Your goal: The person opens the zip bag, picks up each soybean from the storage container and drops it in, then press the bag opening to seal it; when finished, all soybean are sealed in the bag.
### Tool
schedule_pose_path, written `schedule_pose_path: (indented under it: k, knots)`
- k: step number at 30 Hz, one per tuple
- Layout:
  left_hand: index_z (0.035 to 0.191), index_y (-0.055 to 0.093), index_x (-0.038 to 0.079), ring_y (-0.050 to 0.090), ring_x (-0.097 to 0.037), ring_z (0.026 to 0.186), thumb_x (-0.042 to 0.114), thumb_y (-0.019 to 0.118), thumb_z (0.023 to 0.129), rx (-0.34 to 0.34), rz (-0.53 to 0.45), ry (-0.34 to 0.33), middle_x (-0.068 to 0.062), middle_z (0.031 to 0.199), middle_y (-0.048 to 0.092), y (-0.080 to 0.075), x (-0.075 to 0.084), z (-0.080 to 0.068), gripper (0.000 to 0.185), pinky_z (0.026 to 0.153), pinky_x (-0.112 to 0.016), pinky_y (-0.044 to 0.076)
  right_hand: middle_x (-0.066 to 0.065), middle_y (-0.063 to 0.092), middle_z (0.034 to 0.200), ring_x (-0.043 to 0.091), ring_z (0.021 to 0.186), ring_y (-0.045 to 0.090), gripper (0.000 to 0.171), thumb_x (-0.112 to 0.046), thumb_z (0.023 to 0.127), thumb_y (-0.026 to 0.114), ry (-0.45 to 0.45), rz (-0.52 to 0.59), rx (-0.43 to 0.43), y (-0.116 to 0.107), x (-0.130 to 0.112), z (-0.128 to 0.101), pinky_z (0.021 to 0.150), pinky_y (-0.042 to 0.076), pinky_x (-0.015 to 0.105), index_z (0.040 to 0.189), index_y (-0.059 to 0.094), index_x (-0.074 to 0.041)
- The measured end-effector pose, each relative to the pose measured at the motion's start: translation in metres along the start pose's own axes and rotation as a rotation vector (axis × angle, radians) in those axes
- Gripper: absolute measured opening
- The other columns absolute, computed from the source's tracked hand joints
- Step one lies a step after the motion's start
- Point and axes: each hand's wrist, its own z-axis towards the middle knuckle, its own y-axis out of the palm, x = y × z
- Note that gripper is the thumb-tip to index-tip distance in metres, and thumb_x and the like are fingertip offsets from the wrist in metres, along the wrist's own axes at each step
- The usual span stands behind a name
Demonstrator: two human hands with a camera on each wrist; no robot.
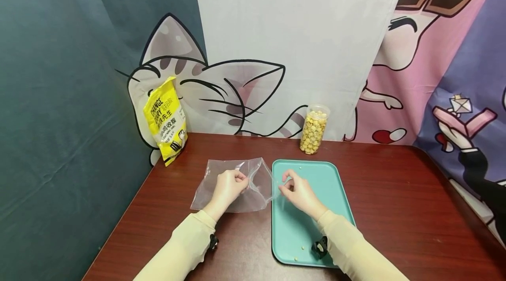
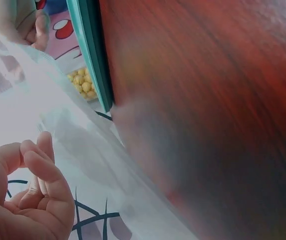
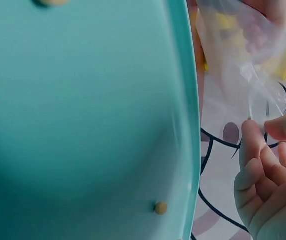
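Clear plastic bag (image 1: 233,184): one, lying on the red-brown table (image 1: 395,210), its mouth turned toward the teal tray (image 1: 316,193) and lifted open between two hands. Left hand (image 1: 229,186) pinches the near-left edge of the mouth, fingers curled together on the film; the left wrist view shows those fingers (image 2: 43,170) bent inward with the film just beside them. Right hand (image 1: 300,193) pinches the opposite edge of the mouth over the tray's left rim, thumb and forefinger closed on it; the right wrist view confirms the fingertips (image 3: 255,135) meeting on the plastic. Both sleeves are pale yellow.

One tray, flat on the table just right of the bag. Loose yellow pellets on it: three counted in the head view, two near the front edge (image 1: 302,248), one near the back edge (image 1: 300,167).

Farther back, one clear jar (image 1: 313,129) full of yellow pellets stands upright behind the tray. One yellow packet (image 1: 166,120) leans against the backdrop at the table's far left corner. Behind all, a cartoon cat backdrop (image 1: 221,88).
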Motion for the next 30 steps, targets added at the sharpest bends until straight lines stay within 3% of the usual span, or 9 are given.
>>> schedule_pose_path:
  k: [3,7,14,22,30]
  knots:
    - [0.078,0.071,0.008,0.054,-0.002,0.045,0.007,0.063,0.079,-0.012,-0.025,-0.007,0.005,0.056,0.065,0.001,-0.001,0.0,0.008,0.046,-0.02,0.042,0.001,0.056,0.06,0.009,0.047,0.049,0.013,-0.014,0.091,0.062,0.041,0.023,0.005,-0.002,0.003,-0.002,0.045,0.039,0.024,0.09,0.05,-0.01]
    - [0.081,0.072,0.007,0.055,-0.002,0.045,0.007,0.063,0.08,-0.018,-0.038,-0.01,0.003,0.058,0.066,0.002,-0.002,0.0,0.009,0.045,-0.02,0.041,-0.003,0.055,0.062,0.007,0.048,0.048,0.009,-0.016,0.092,0.062,0.064,-0.018,-0.013,-0.005,0.01,-0.004,0.042,0.04,0.025,0.085,0.058,-0.013]
    - [0.078,0.072,0.009,0.054,-0.002,0.044,0.007,0.063,0.079,0.014,-0.054,-0.011,-0.001,0.056,0.066,0.0,0.0,0.0,0.009,0.044,-0.02,0.039,-0.005,0.061,0.069,0.004,0.056,0.051,0.007,-0.009,0.087,0.065,0.037,-0.153,-0.056,-0.014,0.027,-0.011,0.052,0.045,0.024,0.082,0.069,-0.007]
    - [0.076,0.07,0.009,0.052,-0.003,0.043,0.008,0.063,0.08,0.001,-0.057,0.003,0.0,0.054,0.064,0.001,0.002,-0.001,0.009,0.044,-0.02,0.039,-0.009,0.056,0.066,0.005,0.059,0.047,0.012,-0.014,0.08,0.074,0.083,-0.308,-0.12,-0.027,0.034,-0.03,0.055,0.04,0.024,0.075,0.064,-0.016]
    - [0.076,0.07,0.01,0.051,-0.003,0.042,0.009,0.064,0.081,0.002,-0.037,0.005,0.002,0.051,0.061,0.002,0.001,-0.002,0.008,0.047,-0.02,0.039,-0.008,0.055,0.065,0.007,0.048,0.046,0.015,-0.018,0.077,0.077,0.123,-0.347,-0.123,-0.035,0.029,-0.04,0.047,0.039,0.025,0.075,0.062,-0.016]
